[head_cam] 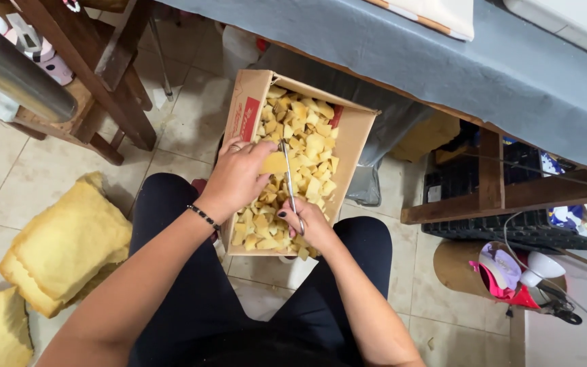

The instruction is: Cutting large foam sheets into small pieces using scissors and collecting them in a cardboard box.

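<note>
My left hand [238, 173] pinches a piece of yellow foam [274, 163] over a cardboard box [358, 132] that rests on the floor between my knees. My right hand [309, 223] grips a pair of scissors [288, 178], whose blades point up and meet the foam piece. The box is filled with several small yellow foam cuttings [307, 129]. A dark bead bracelet sits on my left wrist. My legs in dark trousers frame the box from below.
Large yellow foam slabs [62, 245] lie on the tiled floor at left. A wooden stool [103, 75] with a metal cylinder [15, 71] stands upper left. A grey-covered table [456, 68] spans the top right; crates and a brown bin [460, 265] with tools sit under it.
</note>
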